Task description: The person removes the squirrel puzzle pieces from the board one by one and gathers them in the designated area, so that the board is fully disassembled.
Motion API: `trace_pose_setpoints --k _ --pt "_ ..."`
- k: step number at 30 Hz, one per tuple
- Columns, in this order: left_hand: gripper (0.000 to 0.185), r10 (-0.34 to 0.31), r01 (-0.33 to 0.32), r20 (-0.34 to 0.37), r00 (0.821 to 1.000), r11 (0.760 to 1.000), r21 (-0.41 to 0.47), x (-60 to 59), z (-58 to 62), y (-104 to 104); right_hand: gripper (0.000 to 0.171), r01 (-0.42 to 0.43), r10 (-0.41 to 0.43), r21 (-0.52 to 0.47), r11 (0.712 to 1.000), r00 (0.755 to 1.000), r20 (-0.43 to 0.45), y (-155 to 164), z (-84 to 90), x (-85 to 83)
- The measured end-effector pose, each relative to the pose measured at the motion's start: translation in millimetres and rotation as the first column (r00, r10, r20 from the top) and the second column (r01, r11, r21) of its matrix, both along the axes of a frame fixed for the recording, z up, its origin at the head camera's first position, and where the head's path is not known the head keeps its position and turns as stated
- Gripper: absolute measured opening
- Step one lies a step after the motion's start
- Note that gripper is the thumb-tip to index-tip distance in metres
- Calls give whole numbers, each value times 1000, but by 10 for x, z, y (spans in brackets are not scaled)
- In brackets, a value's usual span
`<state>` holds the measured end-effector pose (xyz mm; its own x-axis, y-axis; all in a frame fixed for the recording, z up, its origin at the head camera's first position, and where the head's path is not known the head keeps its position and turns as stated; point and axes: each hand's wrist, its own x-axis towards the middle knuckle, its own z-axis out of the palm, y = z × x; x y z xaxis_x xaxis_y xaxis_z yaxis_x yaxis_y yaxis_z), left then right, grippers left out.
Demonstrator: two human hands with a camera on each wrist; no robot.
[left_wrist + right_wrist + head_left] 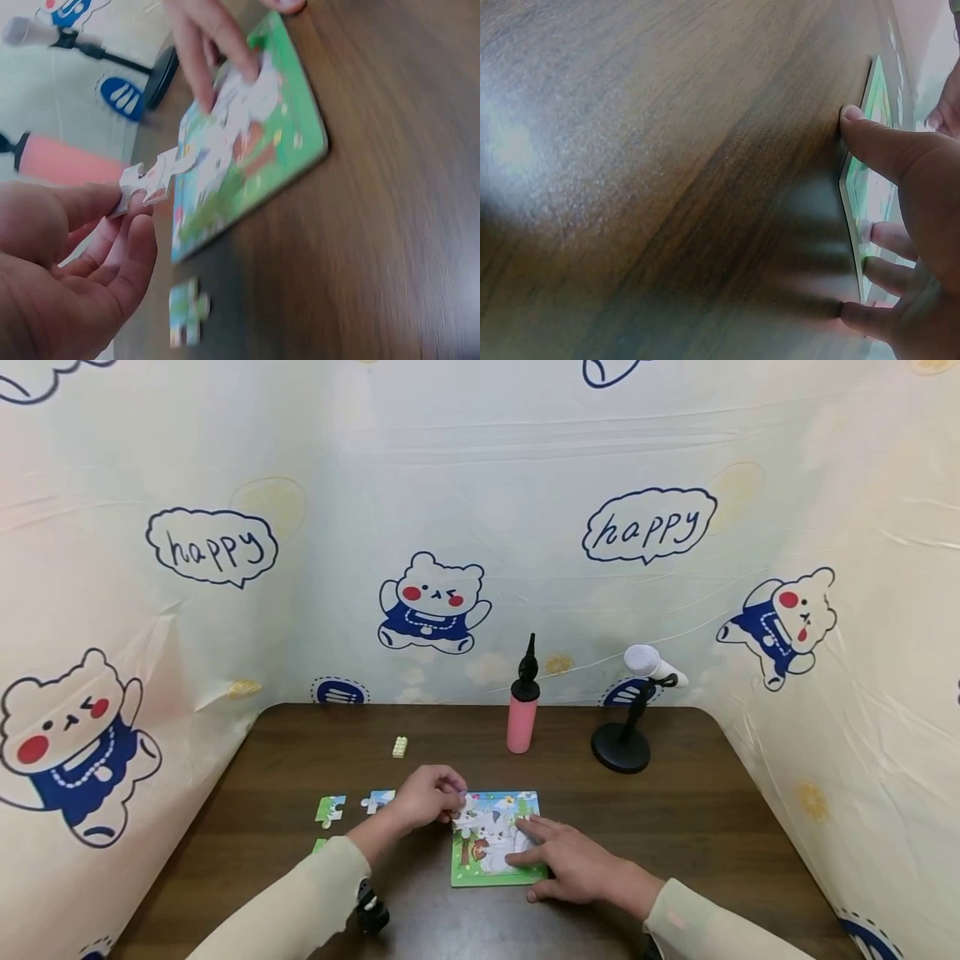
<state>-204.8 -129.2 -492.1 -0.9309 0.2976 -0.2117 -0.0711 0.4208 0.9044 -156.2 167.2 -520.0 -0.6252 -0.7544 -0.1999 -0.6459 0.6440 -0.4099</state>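
A square jigsaw puzzle [498, 882] with a green border and a white cartoon animal lies on the table, mostly filled in. Between thumb and fingers, my left hand [427, 795] pinches a pale puzzle piece [154, 178] at the puzzle's upper left edge. My right hand [576, 862] rests with fingers spread on the puzzle's right side. In the right wrist view its thumb [853, 114] lies at the board's edge. Left of the puzzle are loose pieces: a green one [328, 810], a blue-and-white one [377, 801], and another partly hidden by the left sleeve.
A small cream toy brick [400, 747] lies farther back on the brown table [697, 827]. Behind the puzzle stands a pink pump [521, 722] with a black nozzle. To its right is a white microphone [642, 661] on a black stand [621, 747]. Printed cloth hangs around the table.
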Motion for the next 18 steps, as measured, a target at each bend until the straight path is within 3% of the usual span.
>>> trace_pose_setpoints --k 9,18 --pt "17 9 -12 -23 1000 996 -90 130 40 -588 52 14 -14 -6 1000 1000 -3 4 -13 5" --pt "12 -21 12 -74 997 993 -120 329 -51 -918 52 22 -22 -1 1000 1000 1 0 -9 0"
